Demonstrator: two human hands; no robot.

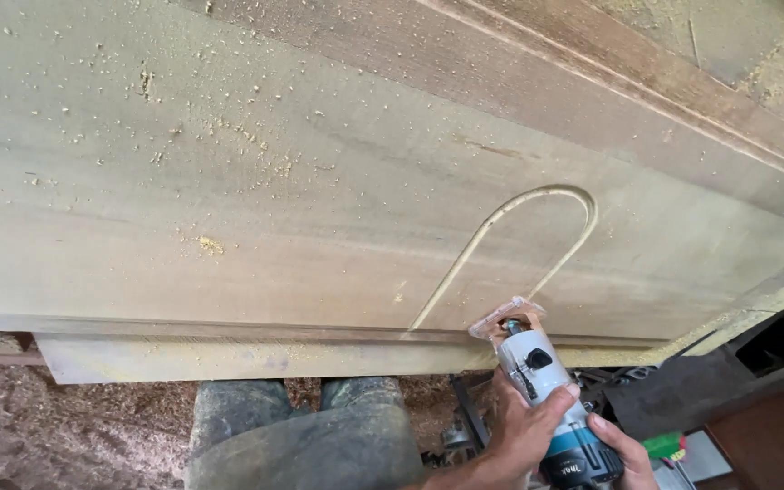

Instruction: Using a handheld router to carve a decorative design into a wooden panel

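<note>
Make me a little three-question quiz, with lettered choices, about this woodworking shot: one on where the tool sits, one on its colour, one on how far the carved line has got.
1. Where is the handheld router on the wooden panel?
A. at the near edge, by the right end of the groove
B. in the far left corner
C. lying on the floor

2. What colours is the router's body?
A. red and black
B. white and teal
C. all yellow

3. What is the state of the arch-shaped groove?
A. not begun
B. only a straight line
C. curved over the top, with both legs running toward the near edge

Answers: 1 A, its clear base rests at the panel's near edge, below the groove's right leg. 2 B, white upper housing, teal below, gripped by the left hand and right hand. 3 C, the arch is visible in the wood.
</note>
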